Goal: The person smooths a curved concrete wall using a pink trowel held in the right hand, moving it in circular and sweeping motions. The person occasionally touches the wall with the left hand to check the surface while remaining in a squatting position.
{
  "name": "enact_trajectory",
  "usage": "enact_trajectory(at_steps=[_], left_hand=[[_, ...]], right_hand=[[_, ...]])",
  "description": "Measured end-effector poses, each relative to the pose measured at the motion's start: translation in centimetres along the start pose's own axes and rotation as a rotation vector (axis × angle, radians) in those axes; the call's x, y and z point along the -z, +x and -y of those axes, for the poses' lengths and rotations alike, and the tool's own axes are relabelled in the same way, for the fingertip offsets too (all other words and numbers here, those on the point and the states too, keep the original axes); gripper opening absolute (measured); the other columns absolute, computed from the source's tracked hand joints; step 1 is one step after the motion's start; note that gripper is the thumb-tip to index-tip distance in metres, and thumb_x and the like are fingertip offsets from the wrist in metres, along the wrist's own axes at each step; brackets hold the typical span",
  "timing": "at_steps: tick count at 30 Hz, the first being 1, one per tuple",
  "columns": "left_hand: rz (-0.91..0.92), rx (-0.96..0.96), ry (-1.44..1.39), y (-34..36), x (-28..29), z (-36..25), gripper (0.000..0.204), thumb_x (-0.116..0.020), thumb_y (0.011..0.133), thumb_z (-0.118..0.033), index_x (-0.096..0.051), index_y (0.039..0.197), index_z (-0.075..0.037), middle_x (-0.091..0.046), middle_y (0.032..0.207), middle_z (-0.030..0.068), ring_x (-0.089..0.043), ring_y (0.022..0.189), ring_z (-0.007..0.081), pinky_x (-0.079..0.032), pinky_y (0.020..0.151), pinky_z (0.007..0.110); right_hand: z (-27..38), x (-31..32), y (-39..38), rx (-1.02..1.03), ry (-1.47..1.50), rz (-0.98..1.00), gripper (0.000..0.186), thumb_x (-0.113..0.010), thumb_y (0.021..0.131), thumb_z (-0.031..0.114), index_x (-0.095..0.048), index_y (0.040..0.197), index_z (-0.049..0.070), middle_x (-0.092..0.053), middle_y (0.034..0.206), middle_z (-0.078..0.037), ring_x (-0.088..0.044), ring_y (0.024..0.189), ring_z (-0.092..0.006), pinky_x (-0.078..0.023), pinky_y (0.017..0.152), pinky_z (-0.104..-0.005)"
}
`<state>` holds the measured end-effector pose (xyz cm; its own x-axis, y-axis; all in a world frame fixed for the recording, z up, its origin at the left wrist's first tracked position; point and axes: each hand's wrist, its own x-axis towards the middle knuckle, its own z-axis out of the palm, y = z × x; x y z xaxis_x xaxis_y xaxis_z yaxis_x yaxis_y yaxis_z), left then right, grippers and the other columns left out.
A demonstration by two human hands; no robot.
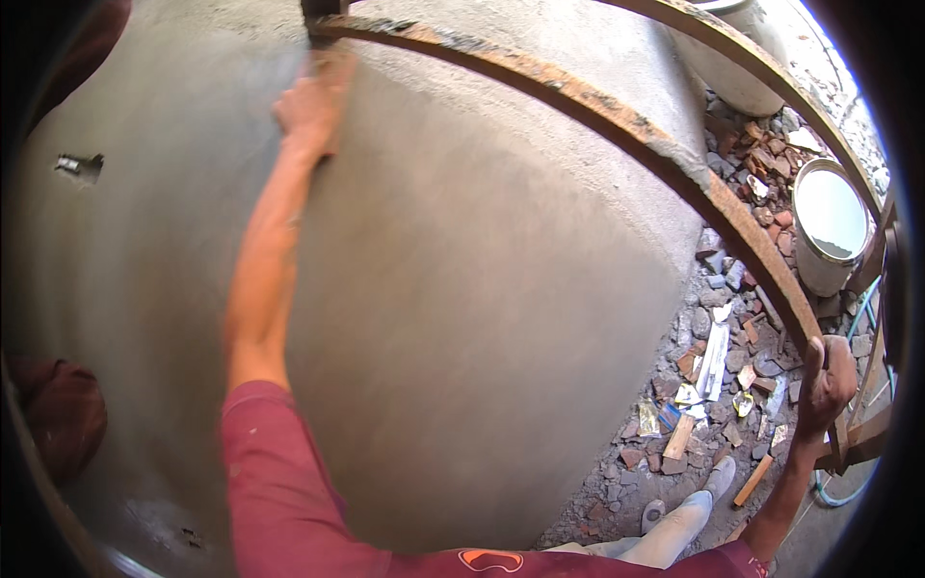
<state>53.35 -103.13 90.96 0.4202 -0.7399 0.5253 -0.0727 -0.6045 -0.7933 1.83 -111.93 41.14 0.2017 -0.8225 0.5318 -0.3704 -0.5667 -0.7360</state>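
Observation:
My left hand (308, 111) is stretched up against a grey plastered wall (482, 299). Its fingers close round a flat brownish plastering float (336, 106), blurred and partly hidden by the hand, which lies against the plaster near the top. Down at the right, my right hand (829, 380) grips the end of a rough wooden plank (578, 96), which appears curved and runs across the upper part of the view. Smooth plaster covers most of the wall; a rougher, paler strip (540, 140) borders it beside the plank.
Broken brick and stone rubble (713, 318) covers the ground at the right, around my feet (718, 479). A whitish bucket (831, 222) stands there, with a larger pale container (737, 72) beyond. A small hole (79, 169) breaks the wall. Dark red shapes (58, 419) show at left.

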Motion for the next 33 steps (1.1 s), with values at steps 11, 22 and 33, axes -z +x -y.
enact_trajectory(at_steps=[11, 22, 33], left_hand=[[-0.114, -0.158, 0.052, -6.7, -0.9, 6.3, 0.035, -0.049, 0.103, -0.038, -0.053, 0.136, -0.029, -0.071, 0.105, 0.0162, -0.072, 0.082, 0.0431, -0.059, 0.070, 0.055], [-0.022, -0.445, -0.168, -19.2, -7.5, -3.3, 0.031, -0.053, 0.100, -0.048, -0.066, 0.124, -0.032, -0.072, 0.098, 0.0158, -0.073, 0.086, 0.0377, -0.058, 0.076, 0.053], [-0.105, -0.007, 0.082, -4.8, 2.7, 9.2, 0.029, -0.045, 0.105, -0.029, -0.055, 0.132, -0.027, -0.071, 0.110, 0.0170, -0.071, 0.092, 0.0440, -0.056, 0.075, 0.055]], right_hand=[[1.2, -0.2, 1.3, 0.087, -0.024, -0.040, 0.047, -0.070, 0.095, 0.041, -0.051, 0.074, 0.003, -0.047, 0.068, -0.014, -0.049, 0.061, -0.0338, -0.037, 0.058, -0.0445], [0.8, -0.5, 0.8, 0.049, 0.028, -0.034, 0.046, -0.068, 0.099, 0.036, -0.047, 0.075, 0.002, -0.043, 0.067, -0.015, -0.046, 0.059, -0.0316, -0.037, 0.057, -0.0427], [-0.1, -1.9, 0.3, 0.036, 0.050, -0.008, 0.042, -0.064, 0.102, 0.031, -0.048, 0.078, 0.001, -0.039, 0.069, -0.012, -0.040, 0.060, -0.0226, -0.036, 0.057, -0.0373]])
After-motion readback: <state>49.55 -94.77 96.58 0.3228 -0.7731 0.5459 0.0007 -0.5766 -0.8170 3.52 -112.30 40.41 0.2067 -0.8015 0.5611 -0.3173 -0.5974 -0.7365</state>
